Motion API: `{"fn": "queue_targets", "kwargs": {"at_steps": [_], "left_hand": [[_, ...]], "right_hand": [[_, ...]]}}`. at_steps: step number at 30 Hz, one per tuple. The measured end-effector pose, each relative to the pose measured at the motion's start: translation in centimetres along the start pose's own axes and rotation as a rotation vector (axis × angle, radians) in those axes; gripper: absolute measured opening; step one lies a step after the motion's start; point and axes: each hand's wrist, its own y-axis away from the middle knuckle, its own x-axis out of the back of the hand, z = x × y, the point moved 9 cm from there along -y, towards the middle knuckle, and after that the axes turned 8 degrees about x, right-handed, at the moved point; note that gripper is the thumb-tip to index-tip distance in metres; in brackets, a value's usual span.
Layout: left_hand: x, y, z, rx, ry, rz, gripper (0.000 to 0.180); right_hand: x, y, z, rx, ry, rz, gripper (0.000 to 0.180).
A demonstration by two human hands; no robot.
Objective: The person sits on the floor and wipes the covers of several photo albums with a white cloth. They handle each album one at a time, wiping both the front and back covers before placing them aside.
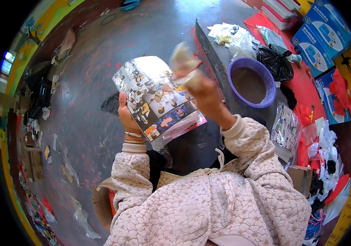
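Photo-covered pack (159,98), long axis slanting down rightward, is extending right from the left hand (129,117) closed on its left edge, while the right hand (206,91) is clutching a blurred pale cloth (182,58) near the opposite edge.

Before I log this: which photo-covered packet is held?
The packet gripped in the left hand; the other packet lies at the right, near the purple basin.

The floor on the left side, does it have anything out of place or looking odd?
Yes. Crumpled clear plastic lies on the floor at lower left, with a clear strip farther up the picture. Both look odd because they seem discarded, not put away.
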Motion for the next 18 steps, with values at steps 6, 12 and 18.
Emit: {"fn": "queue_targets", "kwargs": {"at_steps": [6,12,18], "left_hand": [[0.0,0.1,1.3,-0.072,0.041,-0.09,0.057],[-1.0,0.8,2.4,-0.124,-0.031,-0.07,0.056],[-1.7,1.1,1.6,-0.04,0.0,-0.223,0.052]], "right_hand": [[-6.1,5.6,3.9,-0.221,-0.154,-0.191,0.024],[-4.1,14.3,16.5,-1.162,-0.937,0.382,0.019],[1.5,5.6,13.9,-0.941,-1.138,0.378,0.048]]}}
